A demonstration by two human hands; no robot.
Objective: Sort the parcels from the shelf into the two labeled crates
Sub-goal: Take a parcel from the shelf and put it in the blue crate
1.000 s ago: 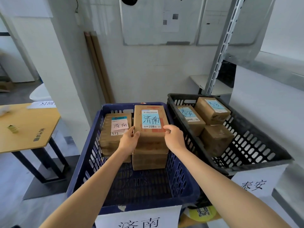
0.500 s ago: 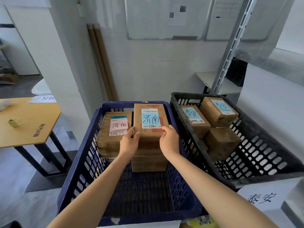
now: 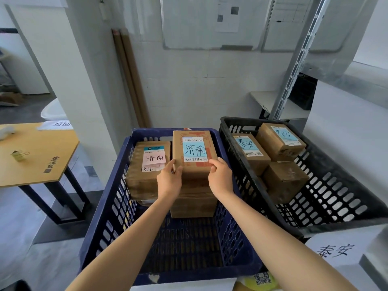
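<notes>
The parcel with the blue label lies on top of a stack at the far end of the blue crate. My left hand and right hand grasp its near corners, thumbs on top. A pink-labelled parcel sits just beside it; the black crate stands to the right.

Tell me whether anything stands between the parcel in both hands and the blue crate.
Nothing visible does. The parcel is already inside the blue crate, resting on a lower parcel, with the left hand and right hand holding its near corners.
</notes>
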